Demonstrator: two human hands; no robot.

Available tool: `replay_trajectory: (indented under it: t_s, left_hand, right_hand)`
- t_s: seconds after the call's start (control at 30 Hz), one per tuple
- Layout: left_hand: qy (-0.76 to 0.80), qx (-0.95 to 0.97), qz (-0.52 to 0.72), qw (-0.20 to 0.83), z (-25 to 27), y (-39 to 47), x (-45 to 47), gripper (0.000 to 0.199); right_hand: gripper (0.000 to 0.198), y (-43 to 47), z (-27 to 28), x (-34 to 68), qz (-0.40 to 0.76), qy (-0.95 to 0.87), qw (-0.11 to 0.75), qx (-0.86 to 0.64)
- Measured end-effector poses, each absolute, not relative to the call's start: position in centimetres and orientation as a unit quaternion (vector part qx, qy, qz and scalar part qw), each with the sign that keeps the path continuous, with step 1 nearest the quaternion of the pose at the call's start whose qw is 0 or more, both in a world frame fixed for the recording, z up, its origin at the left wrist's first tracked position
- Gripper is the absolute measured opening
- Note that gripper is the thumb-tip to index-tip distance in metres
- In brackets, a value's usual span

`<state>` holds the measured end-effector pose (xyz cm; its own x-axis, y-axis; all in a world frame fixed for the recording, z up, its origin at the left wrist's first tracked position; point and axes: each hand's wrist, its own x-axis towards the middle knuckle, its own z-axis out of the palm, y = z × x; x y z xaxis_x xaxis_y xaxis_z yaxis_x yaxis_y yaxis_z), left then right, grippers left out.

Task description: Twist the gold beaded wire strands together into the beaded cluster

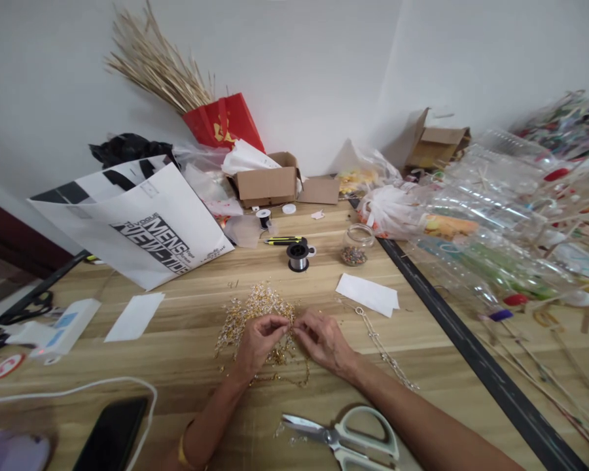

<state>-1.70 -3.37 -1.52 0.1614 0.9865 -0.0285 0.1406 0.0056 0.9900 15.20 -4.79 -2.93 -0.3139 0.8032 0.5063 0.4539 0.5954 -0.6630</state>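
My left hand [260, 337] and my right hand [321, 333] meet fingertip to fingertip over a pile of gold and clear beads [262, 299]. Both are closed in a pinch; what lies between the fingers is too small to make out. Below them a thin gold chain [279, 378] curves on the wooden table [191, 356]. Right of my right hand lies a beaded silvery chain [380, 343], beside a folded white paper [368, 294]. Scissors [331, 435] with pale handles rest slightly apart near my right forearm.
Behind the beads stand a wire spool [298, 256], a yellow-black cutter [283, 241] and a glass jar of beads [356, 245]. A white paper bag [142, 222] and a phone [112, 432] occupy the left. Plastic bottles [491, 209] crowd the right, past a black strip [451, 333].
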Motion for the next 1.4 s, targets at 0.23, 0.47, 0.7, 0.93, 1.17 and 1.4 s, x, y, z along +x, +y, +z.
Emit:
replay_trajectory:
  t_s: [0.23, 0.47, 0.7, 0.93, 1.17, 1.4]
  left_hand:
    - [0.501, 0.583, 0.424, 0.478, -1.26, -3.58, -1.56, 0.008]
    - [0.494, 0.582, 0.432, 0.479, -1.26, -3.59, -1.48, 0.007]
    - [0.496, 0.559, 0.426, 0.51, -1.42, -3.53, -1.53, 0.011]
    - [0.501, 0.562, 0.427, 0.501, -1.46, -3.56, -1.45, 0.009]
    - [0.499, 0.572, 0.424, 0.494, -1.16, -3.61, -1.41, 0.009]
    - [0.496, 0.58, 0.427, 0.485, -1.44, -3.62, -1.37, 0.009]
  right_hand:
    - [0.008, -4.86, -2.76, 15.22, 0.2, -0.789, 0.422, -0.399]
    - [0.009, -4.79, -2.8, 15.25, 0.202, -0.786, 0.424, -0.403]
    - [0.008, -4.89, -2.59, 15.17, 0.214, -0.781, 0.426, -0.404]
    - [0.007, -4.85, -2.64, 15.17, 0.207, -0.785, 0.425, -0.401]
    - [0.008, -4.9, -2.5, 15.19, 0.212, -0.786, 0.418, -0.402]
    - [0.008, -4.87, -2.62, 15.19, 0.214, -0.79, 0.413, -0.4]
